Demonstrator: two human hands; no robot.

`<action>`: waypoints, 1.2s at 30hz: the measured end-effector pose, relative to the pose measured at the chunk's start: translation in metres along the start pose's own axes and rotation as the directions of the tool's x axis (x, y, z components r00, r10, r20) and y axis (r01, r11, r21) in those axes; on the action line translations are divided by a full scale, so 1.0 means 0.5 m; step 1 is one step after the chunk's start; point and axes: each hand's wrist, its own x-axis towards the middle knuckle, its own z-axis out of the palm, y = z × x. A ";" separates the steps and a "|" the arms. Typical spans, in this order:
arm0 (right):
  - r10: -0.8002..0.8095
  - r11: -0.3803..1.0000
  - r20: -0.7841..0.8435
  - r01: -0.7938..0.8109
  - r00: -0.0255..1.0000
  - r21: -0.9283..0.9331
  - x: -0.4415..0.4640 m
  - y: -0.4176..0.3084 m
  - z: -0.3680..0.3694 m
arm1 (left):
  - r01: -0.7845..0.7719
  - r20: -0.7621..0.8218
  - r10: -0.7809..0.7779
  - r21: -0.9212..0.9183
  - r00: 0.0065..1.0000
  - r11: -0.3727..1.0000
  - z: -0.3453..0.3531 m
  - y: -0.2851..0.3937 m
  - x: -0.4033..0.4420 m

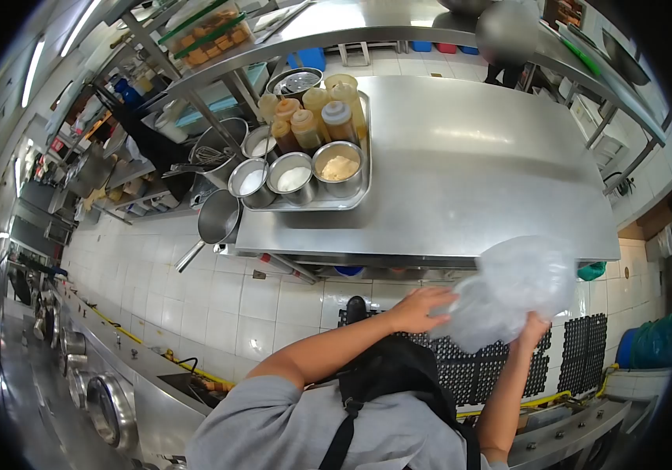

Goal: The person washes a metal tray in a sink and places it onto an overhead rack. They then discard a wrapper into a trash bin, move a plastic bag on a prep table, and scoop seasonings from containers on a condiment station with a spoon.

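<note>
A clear plastic bag (528, 274), puffed out and crumpled, hangs in front of me at the front right edge of the steel table (477, 180). My right hand (536, 327) is closed on the bag's lower right side. At the bag's left side is my left hand (423, 310), its fingers stretched out and apart. Its fingertips are by the plastic; whether they touch it I cannot tell.
On the table's left, a metal tray (351, 202) carries squeeze bottles (338, 121) and metal pots of white and tan powder (340, 167). A saucepan (218, 218) sits beside the table's left corner. Black rubber mats (583, 352) cover part of the floor. Stove equipment (108, 411) stands behind me.
</note>
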 end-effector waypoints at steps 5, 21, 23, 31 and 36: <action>-0.116 0.701 0.191 -0.056 0.975 0.711 0.050 0.102 -0.136 | 0.470 0.340 -0.331 -0.727 0.880 0.501 0.012 0.040 -0.020; -0.043 0.950 0.672 0.238 0.739 -0.202 -0.146 -0.077 0.002 | 0.060 -0.062 -0.567 -0.979 0.822 0.194 0.034 0.021 0.129; 0.009 0.998 0.446 0.020 0.895 -0.061 -0.114 -0.128 -0.060 | 0.039 -0.099 -0.576 -0.974 0.811 0.222 -0.060 0.048 0.112; -0.230 0.962 0.382 0.269 0.895 -0.052 -0.174 -0.050 -0.082 | -0.283 -0.162 0.233 -0.608 0.959 0.741 -0.132 0.077 0.071; -0.204 0.681 0.699 0.612 0.685 -0.401 -0.252 -0.119 0.204 | -0.258 -0.136 0.221 -0.404 0.966 0.877 -0.154 0.002 0.111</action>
